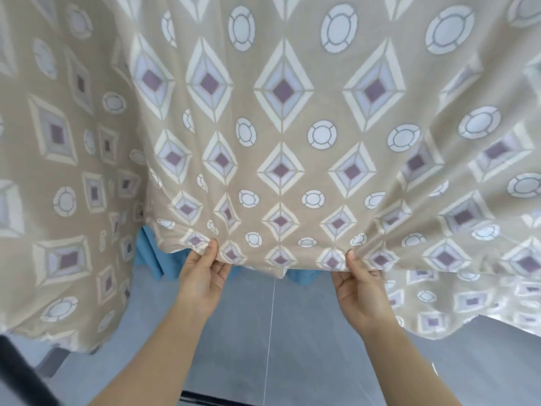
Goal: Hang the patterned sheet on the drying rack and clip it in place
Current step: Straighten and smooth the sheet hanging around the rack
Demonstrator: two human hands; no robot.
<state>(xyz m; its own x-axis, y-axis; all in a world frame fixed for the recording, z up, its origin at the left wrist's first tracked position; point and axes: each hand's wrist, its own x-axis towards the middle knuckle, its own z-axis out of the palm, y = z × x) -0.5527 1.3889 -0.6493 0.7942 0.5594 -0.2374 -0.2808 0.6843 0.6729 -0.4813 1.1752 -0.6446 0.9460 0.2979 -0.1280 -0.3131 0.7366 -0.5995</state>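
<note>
Across nearly the whole view, the patterned sheet (281, 127) hangs in front of the person. It is beige cloth printed with cream and purple diamonds and with pale ringed circles. It falls in loose folds, with one fold hanging lower on the left and another spreading out to the right. What holds it up lies above the frame and cannot be seen.

At the middle of its lower edge, both hands grip the hem from below. The left hand (202, 273) pinches the cloth between the thumb on the printed face and the fingers curled behind it. The right hand (361, 285) holds the hem in the same way, a little to the right of centre. The stretch of hem between the two hands runs nearly level and fairly taut. Both forearms are bare and reach up from the bottom of the frame.

Just behind the hem, a blue cloth (152, 259) shows in pleats, beside the left hand and again between the hands. Below lies a grey floor (234, 332) with a thin pale line running down it. A blurred dark shape (17, 373) crosses the lower left corner.
</note>
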